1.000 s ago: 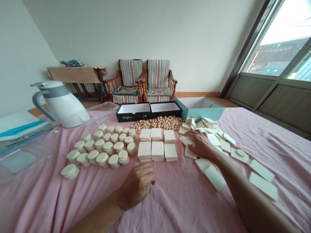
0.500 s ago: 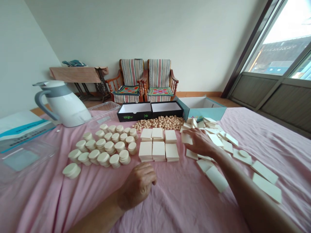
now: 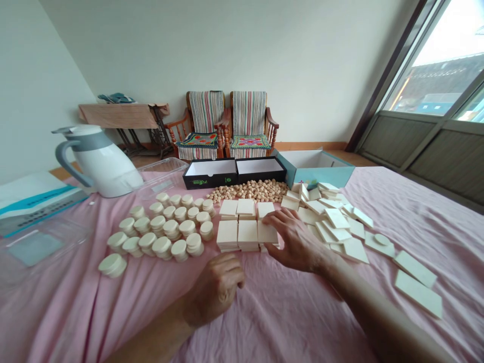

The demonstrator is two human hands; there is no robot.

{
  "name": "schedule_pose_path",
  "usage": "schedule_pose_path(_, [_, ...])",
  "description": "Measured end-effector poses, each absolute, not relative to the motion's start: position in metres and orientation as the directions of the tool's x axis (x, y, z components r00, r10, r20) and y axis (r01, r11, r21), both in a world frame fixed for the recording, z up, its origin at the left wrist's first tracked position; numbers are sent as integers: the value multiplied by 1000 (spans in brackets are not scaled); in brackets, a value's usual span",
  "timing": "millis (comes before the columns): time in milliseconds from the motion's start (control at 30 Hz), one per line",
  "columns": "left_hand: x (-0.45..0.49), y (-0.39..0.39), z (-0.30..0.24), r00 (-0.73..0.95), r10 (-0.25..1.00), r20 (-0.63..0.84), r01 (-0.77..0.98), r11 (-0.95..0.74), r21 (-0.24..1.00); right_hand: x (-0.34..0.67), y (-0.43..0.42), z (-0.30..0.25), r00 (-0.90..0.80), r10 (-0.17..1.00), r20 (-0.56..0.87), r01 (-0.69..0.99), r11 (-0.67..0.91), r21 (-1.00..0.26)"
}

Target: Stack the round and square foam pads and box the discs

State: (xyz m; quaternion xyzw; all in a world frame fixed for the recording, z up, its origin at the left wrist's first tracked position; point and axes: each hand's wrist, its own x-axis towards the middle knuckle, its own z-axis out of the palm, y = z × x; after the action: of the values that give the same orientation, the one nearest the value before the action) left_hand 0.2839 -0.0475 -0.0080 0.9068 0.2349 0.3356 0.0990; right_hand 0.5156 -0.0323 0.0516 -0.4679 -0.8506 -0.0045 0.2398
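My right hand (image 3: 293, 239) is at the front right stack of pale square wooden tiles, its fingers and thumb round the edges of a square tile (image 3: 266, 233) on top. Beside that stack stand more neat square stacks (image 3: 227, 233) in two rows. My left hand (image 3: 219, 282) rests in a loose fist on the cloth, just in front of the stacks, with nothing visible in it. Loose square tiles (image 3: 338, 218) lie heaped to the right, and one round disc (image 3: 381, 239) sits on a tile there. Stacks of round wooden discs (image 3: 162, 246) stand at the left.
Small wooden beads (image 3: 260, 190) lie in a pile behind the stacks. Farther back are two black boxes (image 3: 209, 182) and a light blue box (image 3: 321, 177). A white thermos jug (image 3: 109, 166) and clear plastic trays (image 3: 41, 247) stand left on the pink cloth (image 3: 260, 312).
My right hand has moved left and toward me, from the loose heap to the front right square stack, bringing a tile along. My left hand has stayed in place.
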Motion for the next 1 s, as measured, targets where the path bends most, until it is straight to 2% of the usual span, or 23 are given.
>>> schedule_pose_path(133, [284,-48,-6,661,490,568,351,-871,343,531,-20,47,-351,807,475,839,497,-223])
schedule_pose_path(233, [284,-48,-5,662,494,564,356,-869,344,558,-5,43,-142,853,502,942,271,-195])
schedule_pose_path(333, [284,-48,-6,665,499,555,362,-866,344,588,8,36,58,916,397,997,-30,-77])
schedule_pose_path(467, [284,-47,-8,672,491,554,360,-871,335,610,16,28,196,952,236,978,-208,28])
schedule_pose_path(700, [284,-48,-7,667,496,556,369,-868,332,605,14,34,176,970,170,984,-180,10])
schedule_pose_path(833, [284,-49,-5,661,505,555,375,-863,339,606,13,37,214,967,138,975,-220,24])
schedule_pose_path(900, [284,-49,-5,662,506,554,374,-862,341,606,12,40,223,958,182,973,-231,25])
schedule_pose_path(1000, [283,-49,-6,665,501,554,371,-865,336,597,6,45,156,929,335,984,-175,25])
